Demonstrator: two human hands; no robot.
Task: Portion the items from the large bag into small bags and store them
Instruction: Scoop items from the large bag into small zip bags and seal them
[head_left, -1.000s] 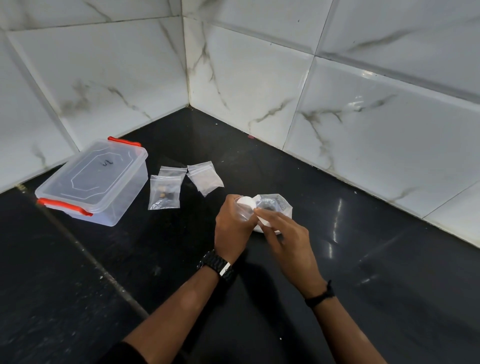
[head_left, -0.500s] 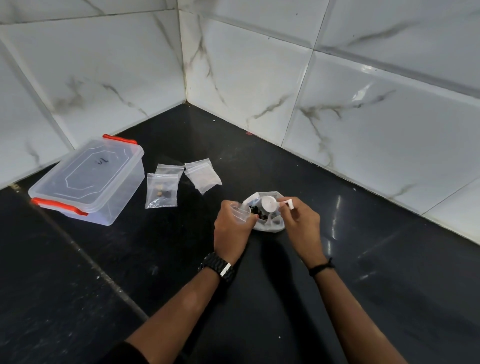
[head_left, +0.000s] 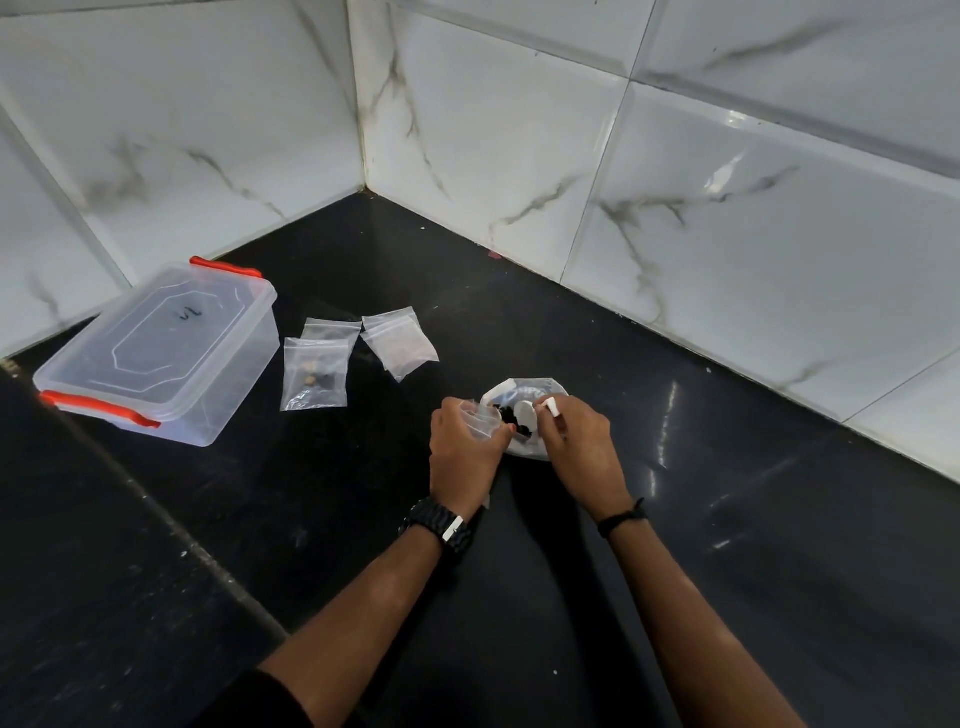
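Observation:
The large clear bag (head_left: 540, 389) stands open on the black counter, with small dark items (head_left: 511, 418) showing inside. My left hand (head_left: 465, 452) grips a small clear zip bag (head_left: 480, 415) at the large bag's left rim. My right hand (head_left: 579, 447) holds a white scoop (head_left: 530, 413) by its handle, with the bowl dipped into the dark items. To the left lie small zip bags: one holding a few dark and tan pieces (head_left: 313, 376), another behind it (head_left: 332, 328), and a third (head_left: 402, 348) to their right.
A clear lidded storage box (head_left: 156, 356) with orange latches stands at the left, near the wall. White marble-look tiled walls (head_left: 675, 208) meet in a corner behind the counter. A seam runs diagonally across the counter (head_left: 182, 530) at the left.
My right hand has carried the white scoop from over the small bag back to the large bag and lowered it into the dark items. My left hand keeps its hold on the small bag.

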